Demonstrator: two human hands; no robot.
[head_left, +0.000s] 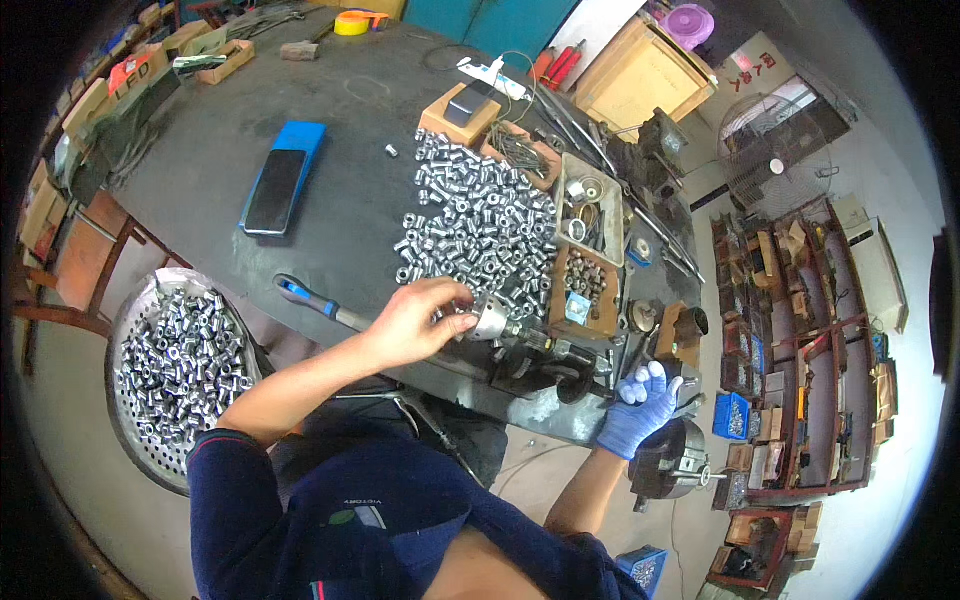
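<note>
My bare left hand (422, 318) is at the face of a round silver chuck (491, 318), mounted on a small machine at the bench edge. Its thumb and fingers are pinched together; whatever they hold is too small or hidden to name. My right hand (640, 405), in a pale blue glove, is at the right end of this machine with its fingers curled. What lies inside that grip cannot be seen. Behind the chuck spreads a big heap of small shiny metal fittings (480, 215). A blue-handled tool (310, 297) lies left of my left hand.
A perforated metal basin (128, 420) of similar fittings stands at left. On the bench lie a phone (275, 192) on a blue case, a parts tray (610, 195) and a wooden box (598, 322) of small pieces. A dark round motor (665, 460) sits by my right wrist; shelves (800, 370) stand at right.
</note>
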